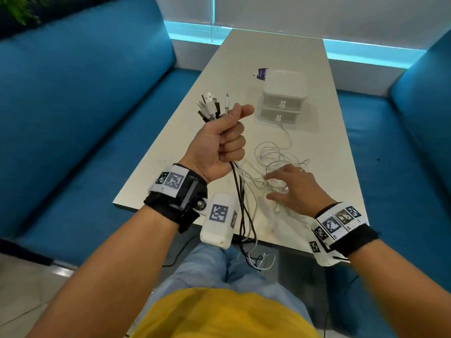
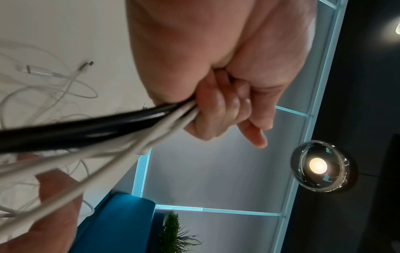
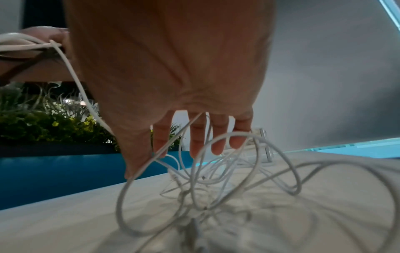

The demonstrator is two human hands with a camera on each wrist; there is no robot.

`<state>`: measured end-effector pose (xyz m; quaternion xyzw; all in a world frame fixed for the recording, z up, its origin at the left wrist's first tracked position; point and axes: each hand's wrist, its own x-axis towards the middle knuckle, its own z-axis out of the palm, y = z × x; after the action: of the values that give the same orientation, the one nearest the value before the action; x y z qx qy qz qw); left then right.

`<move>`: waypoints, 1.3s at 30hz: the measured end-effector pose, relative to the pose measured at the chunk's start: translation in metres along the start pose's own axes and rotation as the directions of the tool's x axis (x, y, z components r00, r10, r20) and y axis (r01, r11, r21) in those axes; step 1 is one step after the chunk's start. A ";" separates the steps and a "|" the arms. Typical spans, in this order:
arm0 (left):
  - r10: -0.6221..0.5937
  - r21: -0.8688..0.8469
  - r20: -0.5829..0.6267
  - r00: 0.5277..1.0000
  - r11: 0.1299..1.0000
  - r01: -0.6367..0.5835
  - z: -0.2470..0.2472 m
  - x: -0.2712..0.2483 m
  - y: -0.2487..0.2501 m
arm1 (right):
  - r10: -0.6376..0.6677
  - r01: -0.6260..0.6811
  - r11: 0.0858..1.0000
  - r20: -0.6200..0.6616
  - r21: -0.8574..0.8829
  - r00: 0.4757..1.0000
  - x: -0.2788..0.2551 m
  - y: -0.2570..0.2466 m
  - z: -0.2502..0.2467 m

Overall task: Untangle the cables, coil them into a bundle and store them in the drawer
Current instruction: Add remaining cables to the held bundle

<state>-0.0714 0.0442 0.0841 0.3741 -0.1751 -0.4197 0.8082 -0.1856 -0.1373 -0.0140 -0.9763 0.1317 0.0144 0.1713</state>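
My left hand (image 1: 227,140) is raised over the table's left side and grips a bunch of black and white cables (image 1: 240,191) in its fist. Their USB plug ends (image 1: 211,104) stick up above the fist, and the strands hang down past the table's front edge. The left wrist view shows the same fist (image 2: 216,111) closed round the cables (image 2: 90,130). My right hand (image 1: 292,184) hovers palm down with fingers spread over a loose tangle of white cables (image 1: 275,157) on the table. In the right wrist view its fingers (image 3: 218,137) are straight above the loops (image 3: 227,171).
A small white two-drawer box (image 1: 281,98) stands on the white table (image 1: 275,50) beyond the tangle, both drawers closed, with a purple packet (image 1: 261,73) behind it. Blue sofas flank the table on both sides. Some cable ends dangle over my lap (image 1: 253,259).
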 end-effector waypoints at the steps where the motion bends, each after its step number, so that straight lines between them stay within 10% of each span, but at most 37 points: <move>1: -0.004 -0.011 0.008 1.000 1.000 0.005 -0.001 0.001 -0.002 | 0.002 -0.002 1.000 -0.018 0.020 1.000 0.001 0.000 0.002; 6: -0.035 -0.025 -0.010 0.999 0.999 0.035 -0.007 0.008 -0.008 | -0.073 0.103 0.980 -0.175 0.170 0.982 0.007 -0.004 0.008; 11: -0.050 0.433 -0.218 0.975 0.890 0.142 -0.015 0.016 -0.030 | -0.017 0.269 0.870 -0.521 0.412 0.853 0.005 -0.010 -0.019; 21: -0.001 0.654 -0.234 0.972 0.740 0.158 -0.005 0.026 -0.071 | 0.003 0.325 0.718 -0.468 0.616 0.883 0.005 -0.018 -0.050; 27: 0.134 0.445 -0.316 0.939 0.895 0.022 -0.027 0.021 -0.045 | 0.139 -0.111 0.956 -0.088 0.270 0.986 0.013 0.031 -0.031; 30: 0.232 0.368 -0.343 0.910 0.925 -0.097 -0.036 0.016 -0.030 | 0.330 -0.337 0.926 0.069 0.171 0.942 0.021 0.057 -0.029; 35: 0.255 0.369 -0.297 0.920 0.919 -0.135 -0.036 0.012 -0.024 | 0.418 -0.440 0.891 -0.175 -0.113 0.891 0.030 0.025 -0.047; 39: 0.228 0.392 -0.236 0.944 0.912 -0.122 -0.021 0.017 -0.031 | 0.179 -0.214 0.976 -0.376 -0.052 0.909 0.028 -0.027 -0.051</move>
<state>-0.0659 0.0291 0.0462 0.5581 -0.1698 -0.2473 0.7737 -0.1528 -0.1376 0.0410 -0.9501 0.2583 -0.1463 0.0962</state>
